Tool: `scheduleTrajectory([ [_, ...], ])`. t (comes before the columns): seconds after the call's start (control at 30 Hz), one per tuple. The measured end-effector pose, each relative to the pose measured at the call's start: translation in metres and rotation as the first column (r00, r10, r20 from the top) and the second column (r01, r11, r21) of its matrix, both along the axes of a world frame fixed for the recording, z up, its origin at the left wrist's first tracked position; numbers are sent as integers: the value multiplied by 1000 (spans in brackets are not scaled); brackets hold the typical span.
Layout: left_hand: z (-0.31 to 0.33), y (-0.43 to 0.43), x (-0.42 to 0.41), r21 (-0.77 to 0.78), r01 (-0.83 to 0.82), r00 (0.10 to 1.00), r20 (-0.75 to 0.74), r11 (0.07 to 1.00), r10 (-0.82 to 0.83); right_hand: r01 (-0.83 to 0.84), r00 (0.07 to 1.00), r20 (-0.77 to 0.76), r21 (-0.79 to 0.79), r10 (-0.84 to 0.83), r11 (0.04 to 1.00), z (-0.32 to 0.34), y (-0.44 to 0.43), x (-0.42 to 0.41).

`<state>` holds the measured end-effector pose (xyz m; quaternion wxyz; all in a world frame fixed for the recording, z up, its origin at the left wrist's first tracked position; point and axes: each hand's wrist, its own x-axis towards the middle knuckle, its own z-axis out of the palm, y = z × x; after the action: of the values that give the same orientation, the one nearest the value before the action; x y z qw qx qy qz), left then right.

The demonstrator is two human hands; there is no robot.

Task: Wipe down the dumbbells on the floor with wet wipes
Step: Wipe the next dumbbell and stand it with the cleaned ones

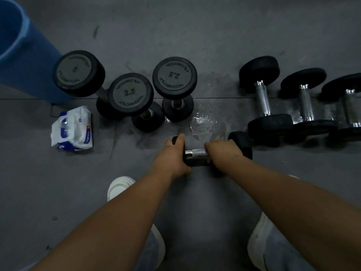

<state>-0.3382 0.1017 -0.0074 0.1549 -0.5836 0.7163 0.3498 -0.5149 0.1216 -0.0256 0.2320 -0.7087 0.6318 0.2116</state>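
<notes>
Gym: dumbbells (265, 98), rubber floor (214, 26).

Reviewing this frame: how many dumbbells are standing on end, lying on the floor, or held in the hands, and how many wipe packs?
Dumbbells standing on end: 3
Dumbbells lying on the floor: 3
Dumbbell held by left hand and right hand, at its handle: 1
Wet wipes pack: 1
Total: 8

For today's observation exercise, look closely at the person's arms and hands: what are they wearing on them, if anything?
Nothing shows on them. The left hand and right hand are bare, with no gloves, and no rings can be made out in the dim light. Both forearms are uncovered right to the frame's lower edge: no sleeves, watch, or wristbands.
</notes>
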Motion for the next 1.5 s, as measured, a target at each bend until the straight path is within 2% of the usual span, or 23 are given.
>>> scheduleTrajectory([
  [0.1,0,-13,1,89,56,998,13,995,-57,-75,996,57,224,64,972,7,-7,-6],
  [0.17,0,-15,4,134,49,999,-2,990,-49,-104,994,61,243,92,964,13,-5,-8],
  [0.23,1,-10,5,96,9,999,-43,995,-5,-97,995,36,162,93,982,13,-2,-10],
  [0.33,2,0,4,-86,-18,995,-101,996,9,8,997,-79,-78,-15,997,8,14,-2],
  [0.37,1,3,4,-106,-12,995,-102,994,1,60,991,-110,-157,-78,986,5,25,8],
  [0.43,-1,8,4,-35,23,998,-65,999,-25,150,984,-62,-230,-168,962,1,46,33],
  [0.53,0,14,5,29,66,998,-3,997,-66,53,998,48,-264,-42,963,2,41,22],
  [0.57,0,15,5,25,59,998,3,998,-59,83,994,90,-275,-60,958,5,35,9],
  [0.67,-2,12,1,4,25,1000,19,1000,-25,169,982,-26,-345,-189,923,15,32,9],
  [0.73,-5,7,1,8,20,1000,9,1000,-20,91,995,66,-281,-75,955,14,37,42],
  [0.8,-6,4,1,17,20,1000,2,1000,-20,44,987,159,-315,7,948,11,34,52],
  [0.9,-4,2,0,32,10,1000,7,999,-10,270,962,63,-380,-267,885,11,33,22],
  [0.93,-3,1,-1,33,11,1000,5,999,-11,269,961,37,-362,-274,893,11,37,23],
  [1.03,-2,-1,-2,25,6,1000,8,1000,-6,55,985,173,-284,-5,957,11,34,47],
  [1.17,-3,2,0,-35,4,999,38,999,-2,169,984,77,-186,-157,968,6,22,16],
  [1.23,-4,1,-1,-70,10,999,44,998,-7,124,992,42,-192,-119,973,0,28,12],
  [1.33,-1,-8,-5,-45,26,997,70,999,-23,96,993,78,-110,-88,989,1,16,13],
  [1.43,-2,-24,-4,117,46,997,63,992,-53,53,987,151,51,-61,997,-4,20,3],
  [1.5,0,-26,-1,123,24,999,36,992,-29,116,967,225,30,-120,993,-6,32,5],
])
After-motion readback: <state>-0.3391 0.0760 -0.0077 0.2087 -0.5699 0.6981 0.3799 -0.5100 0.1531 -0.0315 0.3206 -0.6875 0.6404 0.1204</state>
